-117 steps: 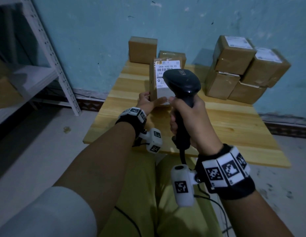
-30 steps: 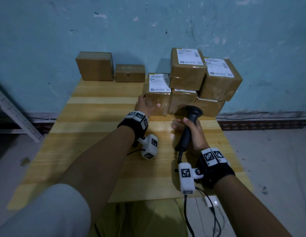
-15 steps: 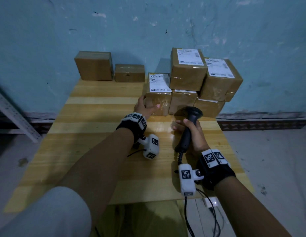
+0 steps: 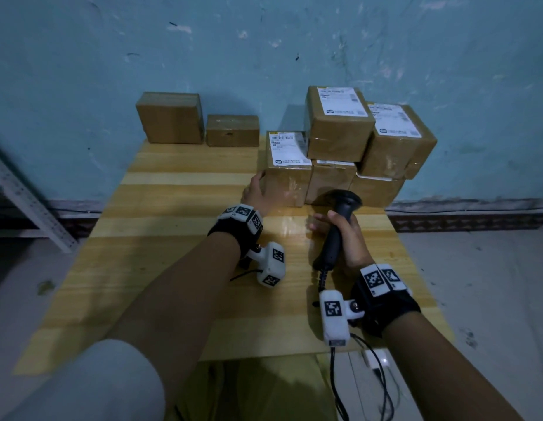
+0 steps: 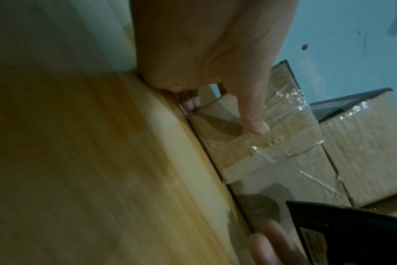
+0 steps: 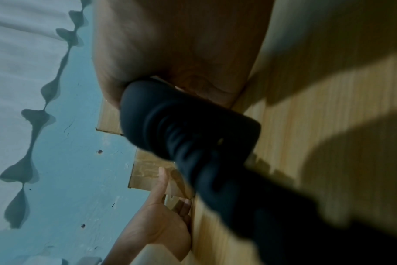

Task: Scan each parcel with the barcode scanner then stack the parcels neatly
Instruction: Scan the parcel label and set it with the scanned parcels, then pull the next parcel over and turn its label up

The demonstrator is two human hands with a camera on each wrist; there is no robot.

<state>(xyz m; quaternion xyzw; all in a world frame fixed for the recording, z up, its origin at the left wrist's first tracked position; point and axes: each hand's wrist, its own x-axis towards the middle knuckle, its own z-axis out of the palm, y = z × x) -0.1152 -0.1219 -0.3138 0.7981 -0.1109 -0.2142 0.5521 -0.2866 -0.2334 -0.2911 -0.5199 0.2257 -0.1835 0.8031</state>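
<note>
A labelled brown parcel (image 4: 288, 168) stands on the wooden table (image 4: 173, 238), tight against the left of a stack of taped parcels (image 4: 337, 126). My left hand (image 4: 254, 189) rests flat on that parcel's left side. In the left wrist view its thumb (image 5: 256, 127) touches the taped front face (image 5: 249, 152). My right hand (image 4: 346, 235) grips the handle of the black barcode scanner (image 4: 337, 226) low over the table. The scanner's head is close to the stack's bottom row. The right wrist view shows the scanner (image 6: 188, 134) and my left hand (image 6: 156, 229) at the parcel.
Two plain parcels (image 4: 170, 117) (image 4: 232, 130) without visible labels stand against the blue wall at the table's back left. A grey metal rack (image 4: 21, 202) stands left of the table. The scanner's cable (image 4: 337, 384) hangs off the near edge by my legs.
3.9 s ago my left hand held the parcel up before the scanner; now it stands beside the stack. In the last second my left hand slid slightly left along it; the right hand stayed.
</note>
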